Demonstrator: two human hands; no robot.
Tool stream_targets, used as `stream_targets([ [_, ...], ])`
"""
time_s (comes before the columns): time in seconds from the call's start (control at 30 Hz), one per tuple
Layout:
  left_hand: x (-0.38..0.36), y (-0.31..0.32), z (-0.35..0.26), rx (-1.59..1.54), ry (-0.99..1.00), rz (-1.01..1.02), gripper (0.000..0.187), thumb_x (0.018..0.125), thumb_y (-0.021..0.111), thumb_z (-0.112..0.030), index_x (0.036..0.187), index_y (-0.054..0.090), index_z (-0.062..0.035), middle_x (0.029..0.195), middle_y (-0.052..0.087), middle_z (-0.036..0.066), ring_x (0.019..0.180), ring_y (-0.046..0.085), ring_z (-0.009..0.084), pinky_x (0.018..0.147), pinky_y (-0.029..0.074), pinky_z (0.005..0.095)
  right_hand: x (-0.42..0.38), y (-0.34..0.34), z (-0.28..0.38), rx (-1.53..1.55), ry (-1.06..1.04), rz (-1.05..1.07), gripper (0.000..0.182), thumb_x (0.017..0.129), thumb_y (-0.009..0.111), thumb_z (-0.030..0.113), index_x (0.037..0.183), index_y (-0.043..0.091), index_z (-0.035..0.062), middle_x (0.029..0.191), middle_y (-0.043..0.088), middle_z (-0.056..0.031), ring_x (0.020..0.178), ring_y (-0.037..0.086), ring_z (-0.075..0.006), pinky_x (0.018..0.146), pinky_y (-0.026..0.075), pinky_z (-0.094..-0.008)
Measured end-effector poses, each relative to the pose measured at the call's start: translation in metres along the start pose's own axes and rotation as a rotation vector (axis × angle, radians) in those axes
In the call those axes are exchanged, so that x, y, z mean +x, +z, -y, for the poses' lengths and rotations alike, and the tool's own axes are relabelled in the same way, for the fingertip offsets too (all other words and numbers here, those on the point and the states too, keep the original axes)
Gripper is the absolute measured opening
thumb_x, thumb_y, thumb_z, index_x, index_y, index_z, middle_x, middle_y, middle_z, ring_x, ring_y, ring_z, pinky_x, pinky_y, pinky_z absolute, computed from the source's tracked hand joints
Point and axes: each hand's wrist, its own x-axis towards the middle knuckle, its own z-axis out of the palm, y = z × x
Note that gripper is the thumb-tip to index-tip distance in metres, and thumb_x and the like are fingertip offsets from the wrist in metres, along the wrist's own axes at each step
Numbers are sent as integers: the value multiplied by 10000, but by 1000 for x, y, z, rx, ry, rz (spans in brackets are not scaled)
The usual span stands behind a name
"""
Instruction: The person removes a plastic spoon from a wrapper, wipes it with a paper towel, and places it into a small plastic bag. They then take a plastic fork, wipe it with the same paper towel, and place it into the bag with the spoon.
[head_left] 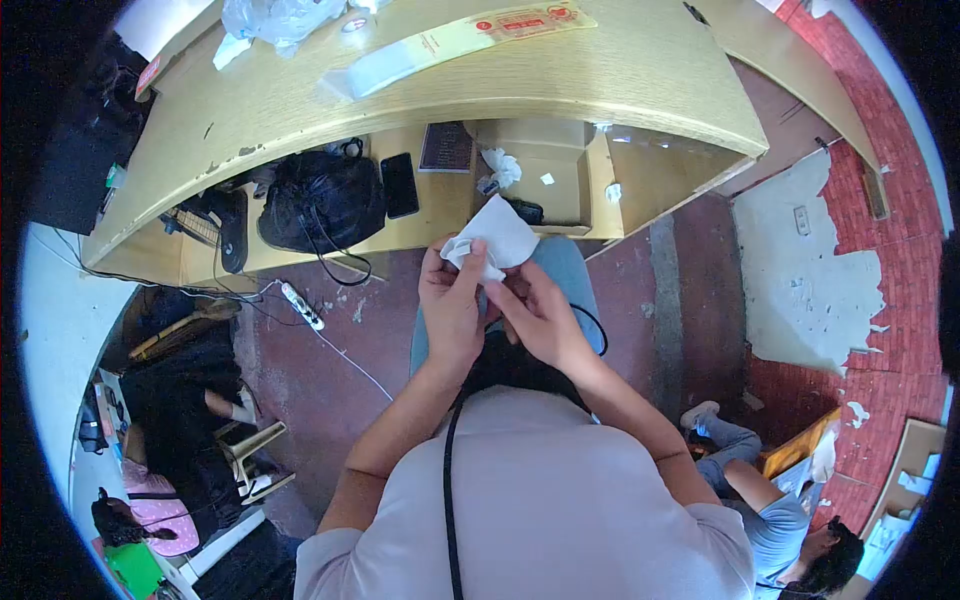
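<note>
A folded sheet of white tissue [508,230] is held in front of my chest, above my lap. My left hand [452,305] grips its left side, with the thumb pressed on top of a crumpled fold. At the lower right edge, the closed fingers of my right hand [540,315] pinch the tissue; some fingertips are hidden. Just beyond the hands, an open cardboard box [560,195] on the desk's lower shelf contains a crumpled white tissue [503,167] and a small dark item.
A black phone [399,185] and a black bag [320,205] occupy the lower shelf. A long plastic packet [460,45] lies on the desk top [640,75]. A power strip [302,306] with cords is on the floor to the left. Other people sit at lower left and right.
</note>
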Motion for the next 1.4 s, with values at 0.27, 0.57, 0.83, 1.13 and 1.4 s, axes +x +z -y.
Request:
stream_targets([
  [0.27, -1, -9, -13, 114, 140, 228, 334, 893, 546, -96, 1202, 453, -8, 1104, 563, 101, 964, 557, 134, 780, 454, 268, 7, -6, 3, -71, 123, -1, 260, 936, 504, 188, 1121, 505, 5, 706, 609, -47, 555, 538, -92, 513, 442, -264],
  [0.57, 5, -23, -9, 448, 362, 181, 181, 890, 537, -15, 1061, 479, -13, 1025, 527, 69, 816, 506, 58, 647, 415, 185, 7, -2, -4, -87, 79, -58, 252, 944, 484, 205, 1120, 489, 24, 651, 611, -72, 545, 574, -94, 418, 410, -235],
  [0.83, 12, -21, -20, 565, 304, 184, 105, 887, 574, -53, 922, 478, -26, 820, 535, 20, 738, 501, 47, 612, 409, 183, 9, -14, -3, 74, 101, 71, 314, 944, 473, 167, 1223, 415, 36, 772, 627, -96, 560, 607, -120, 380, 451, -232],
  [1.13, 23, -28, -27, 584, 239, 234, 123, 856, 619, -44, 870, 498, -25, 787, 567, 11, 732, 527, 52, 643, 417, 184, 6, -8, -6, 50, 12, 20, 389, 950, 455, 144, 1296, 343, 7, 911, 614, -123, 633, 650, -160, 367, 472, -238],
  [1.4, 29, -41, -43, 635, 110, 450, 131, 825, 643, -14, 881, 525, -10, 859, 578, 20, 806, 556, 71, 746, 461, 230, 6, -11, -5, 115, 47, 34, 391, 959, 435, 159, 1302, 330, 3, 963, 600, -125, 657, 653, -161, 375, 473, -228],
])
